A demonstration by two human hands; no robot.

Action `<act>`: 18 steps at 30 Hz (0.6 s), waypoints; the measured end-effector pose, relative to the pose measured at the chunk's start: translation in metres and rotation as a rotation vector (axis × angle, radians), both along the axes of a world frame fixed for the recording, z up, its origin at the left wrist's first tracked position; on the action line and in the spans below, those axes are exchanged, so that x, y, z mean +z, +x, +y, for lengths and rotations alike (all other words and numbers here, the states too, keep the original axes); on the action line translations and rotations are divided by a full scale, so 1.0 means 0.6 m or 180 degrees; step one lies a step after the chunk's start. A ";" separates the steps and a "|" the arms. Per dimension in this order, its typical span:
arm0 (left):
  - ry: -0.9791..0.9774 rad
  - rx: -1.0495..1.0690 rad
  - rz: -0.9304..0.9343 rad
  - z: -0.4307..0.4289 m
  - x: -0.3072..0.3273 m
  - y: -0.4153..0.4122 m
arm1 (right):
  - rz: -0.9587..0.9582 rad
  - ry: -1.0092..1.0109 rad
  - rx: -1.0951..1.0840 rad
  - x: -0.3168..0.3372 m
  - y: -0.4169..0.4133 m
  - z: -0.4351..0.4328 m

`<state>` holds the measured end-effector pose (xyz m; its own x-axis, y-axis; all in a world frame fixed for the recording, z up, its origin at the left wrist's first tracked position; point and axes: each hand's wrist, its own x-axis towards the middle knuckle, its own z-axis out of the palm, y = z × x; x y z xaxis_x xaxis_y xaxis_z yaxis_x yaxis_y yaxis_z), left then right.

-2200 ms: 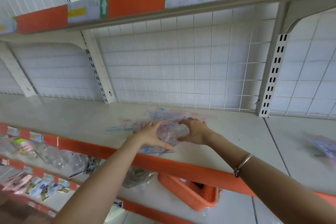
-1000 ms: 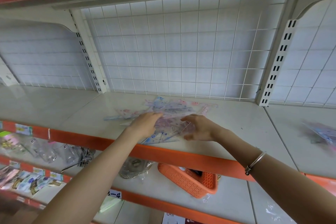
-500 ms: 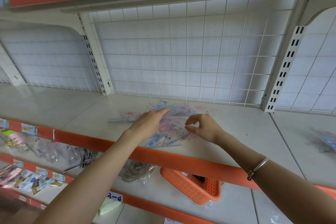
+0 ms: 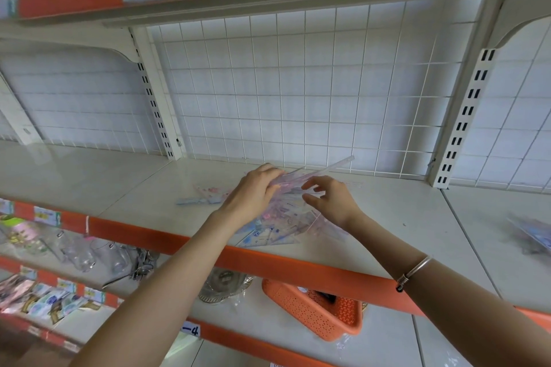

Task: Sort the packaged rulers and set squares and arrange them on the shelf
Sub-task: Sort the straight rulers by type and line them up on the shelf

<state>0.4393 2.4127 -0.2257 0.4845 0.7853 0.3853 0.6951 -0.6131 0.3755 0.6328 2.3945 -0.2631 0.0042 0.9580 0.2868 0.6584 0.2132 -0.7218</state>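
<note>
Nearest, behind its orange front strip, the cream metal shelf carries a loose heap of transparent packaged set squares, with pink and blue print showing through the wrap. Just beyond the heap, the left hand has its fingers curled round the near end of a bundle of long clear packaged rulers. The bundle is held clear of the shelf and slants away towards 2 o'clock. At 3 o'clock from that hand, the right hand is spread and relaxed and holds nothing. Its fingertips are just beside the bundle; whether they touch it I cannot tell. A stray pale-blue packet lies at 9 o'clock from the heap, and a blurred second pile sits well apart at 3 o'clock.

The step looks like gathering the rulers apart from the set squares. To do it well, I judge the right hand should steady the far part of the bundle so the slippery wraps do not fan out. It should then square the ends together. The rulers can then go down flat, parallel to the white wire grid back panel and separate from the heap.
</note>
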 end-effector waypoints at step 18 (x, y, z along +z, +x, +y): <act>-0.0126 -0.0019 -0.1396 0.034 0.010 0.028 | 0.1119 -0.0280 0.0208 0.011 -0.015 0.008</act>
